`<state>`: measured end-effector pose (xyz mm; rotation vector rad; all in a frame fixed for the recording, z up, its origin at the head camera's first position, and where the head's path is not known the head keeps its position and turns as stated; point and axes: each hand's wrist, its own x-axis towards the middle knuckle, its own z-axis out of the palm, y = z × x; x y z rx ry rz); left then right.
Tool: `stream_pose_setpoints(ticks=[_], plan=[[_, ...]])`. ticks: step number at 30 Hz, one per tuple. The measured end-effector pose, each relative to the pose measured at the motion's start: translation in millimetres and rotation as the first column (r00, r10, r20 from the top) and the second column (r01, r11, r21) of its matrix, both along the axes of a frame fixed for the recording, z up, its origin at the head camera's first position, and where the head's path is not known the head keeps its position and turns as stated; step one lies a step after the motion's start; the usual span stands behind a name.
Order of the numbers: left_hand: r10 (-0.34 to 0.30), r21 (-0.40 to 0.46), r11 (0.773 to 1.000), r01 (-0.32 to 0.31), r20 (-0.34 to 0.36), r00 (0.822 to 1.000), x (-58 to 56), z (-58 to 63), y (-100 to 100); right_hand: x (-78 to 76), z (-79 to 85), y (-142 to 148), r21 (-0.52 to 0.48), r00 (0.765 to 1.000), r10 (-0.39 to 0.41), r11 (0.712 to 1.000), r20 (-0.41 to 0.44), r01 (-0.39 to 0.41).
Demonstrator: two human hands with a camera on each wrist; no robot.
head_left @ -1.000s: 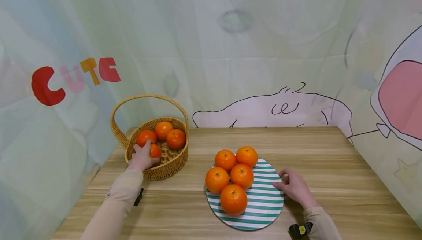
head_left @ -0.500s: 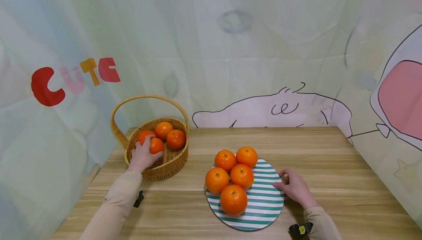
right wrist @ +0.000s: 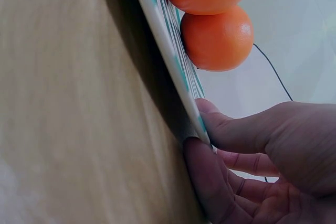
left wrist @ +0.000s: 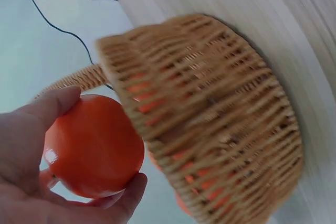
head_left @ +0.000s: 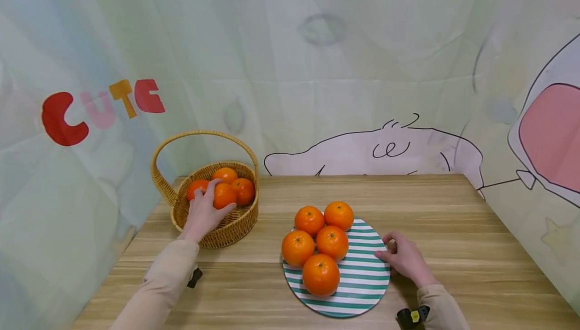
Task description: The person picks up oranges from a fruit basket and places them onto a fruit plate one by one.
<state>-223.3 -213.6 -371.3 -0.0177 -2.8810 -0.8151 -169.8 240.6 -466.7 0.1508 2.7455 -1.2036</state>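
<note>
Wicker basket: above it, my left hand grips one orange. My right hand pinches the striped plate.

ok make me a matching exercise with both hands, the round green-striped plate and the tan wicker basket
1 left hand
2 right hand
3 round green-striped plate
4 tan wicker basket

A bearing five round oranges
B pinching the plate's edge
C standing left of the plate
D holding one glossy orange

Pairs: 1-D, 2-B, 3-A, 4-C
</note>
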Motion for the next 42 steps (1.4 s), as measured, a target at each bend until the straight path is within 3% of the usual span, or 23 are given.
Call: stream_pose_setpoints(ticks=[7,17,30,42], plan=[[-0.028,0.012,1.0,0.028,-0.031,0.999,10.3,7.6,20.5,-0.2,-0.5,-0.1,0.006,1.0,-0.003,1.0,0.006,0.003],[-0.113,0.02,0.993,0.115,-0.109,0.988,20.4,10.6,47.2,1.0,1.0,-0.2,0.006,1.0,0.002,1.0,-0.007,-0.002],[-0.189,0.074,0.977,0.198,-0.113,0.975,38.2,9.1,88.5,2.3,0.5,0.8,-0.004,1.0,0.016,1.0,-0.023,-0.016],[-0.311,0.085,0.941,0.326,-0.152,0.938,54.1,10.0,122.2,2.6,1.8,-0.2,0.003,1.0,0.014,1.0,-0.022,-0.014]])
